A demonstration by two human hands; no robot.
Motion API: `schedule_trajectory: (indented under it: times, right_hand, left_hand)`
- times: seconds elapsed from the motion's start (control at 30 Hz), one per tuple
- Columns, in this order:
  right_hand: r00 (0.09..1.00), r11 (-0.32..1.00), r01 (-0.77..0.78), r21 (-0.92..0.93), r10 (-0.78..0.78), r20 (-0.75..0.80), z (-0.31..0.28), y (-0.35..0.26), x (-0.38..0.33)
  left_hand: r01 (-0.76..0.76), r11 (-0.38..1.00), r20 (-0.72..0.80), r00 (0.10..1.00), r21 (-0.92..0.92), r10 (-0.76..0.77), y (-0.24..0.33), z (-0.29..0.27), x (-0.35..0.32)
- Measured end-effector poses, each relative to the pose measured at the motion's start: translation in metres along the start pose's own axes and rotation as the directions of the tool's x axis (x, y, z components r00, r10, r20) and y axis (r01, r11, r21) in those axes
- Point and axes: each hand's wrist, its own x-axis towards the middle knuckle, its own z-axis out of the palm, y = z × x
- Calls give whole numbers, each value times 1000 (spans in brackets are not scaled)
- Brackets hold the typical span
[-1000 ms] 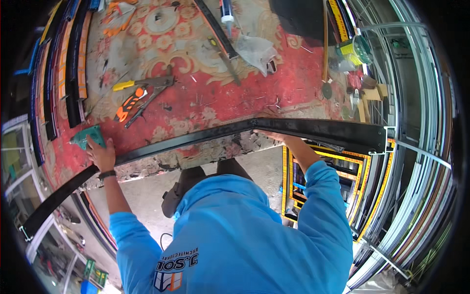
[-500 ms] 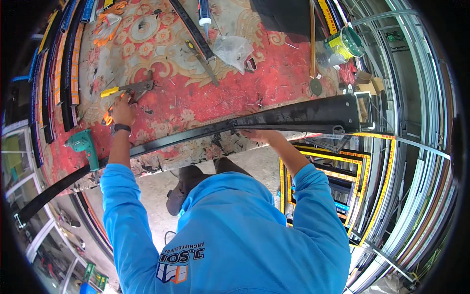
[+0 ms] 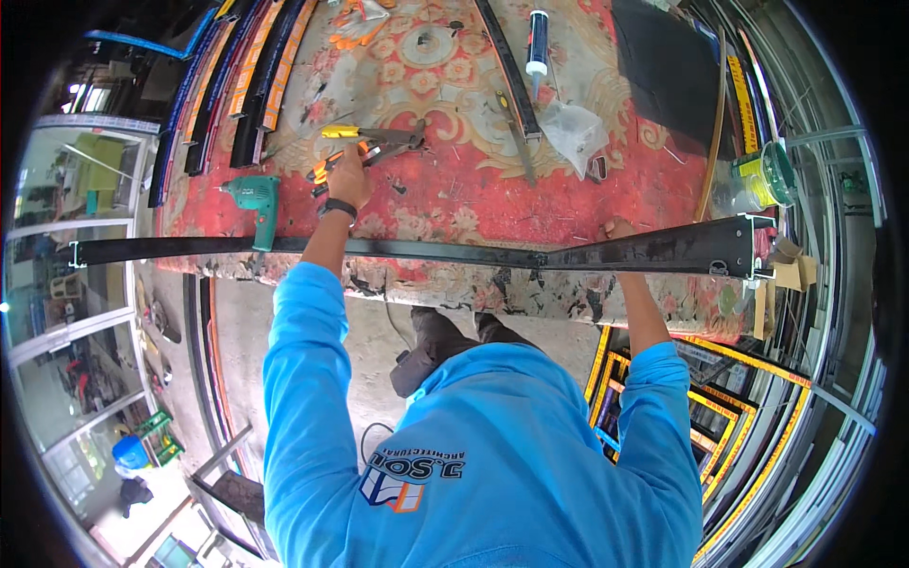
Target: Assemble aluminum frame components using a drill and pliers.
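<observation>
A long black metal profile (image 3: 445, 252) lies across the near edge of the table, with a silver metal end piece at its right end. My right hand (image 3: 620, 229) is closed around its right part; the profile covers most of the palm. Beyond the profile, my left hand (image 3: 347, 180) is closed on an orange-and-black-handled hand tool (image 3: 324, 174), whose head is partly hidden. Right beside that tool lies another hand tool with a yellow grip (image 3: 339, 132). A green power drill (image 3: 256, 196) rests left of my left hand, its handle end by the profile.
Black and orange profiles (image 3: 275, 76) lie at the far left. Farther off are a sealant tube (image 3: 538, 43), a black bar (image 3: 507, 66), a plastic bag (image 3: 576, 134) and a green-yellow bucket (image 3: 763, 180). Yellow-edged frames (image 3: 748, 374) stand below right.
The view has swung, so the table things sit farther right. The black profile now lies more level across the view. My left hand has closed on the orange-handled tool and turned it.
</observation>
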Motion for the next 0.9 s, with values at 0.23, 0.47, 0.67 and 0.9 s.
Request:
schedule_trajectory:
  times: [0.23, 0.47, 0.67, 0.9]
  right_hand:
    - [965, 912, 123, 390, -18, -262, -46, -118, -2]
    - [982, 801, 150, 579, -190, 10, -91, -202, 8]
    - [965, 433, -127, 893, -154, 212, -124, -278, 13]
    - [866, 317, 5, 948, -475, 154, -118, -347, 31]
  left_hand:
    - [5, 892, -114, 991, -453, -64, 71, -108, -21]
    - [97, 406, 69, 994, -909, -84, 147, -163, -69]
    - [196, 279, 247, 955, -940, 161, 152, -142, -94]
    - [552, 337, 644, 698, -762, 312, 184, -108, -66]
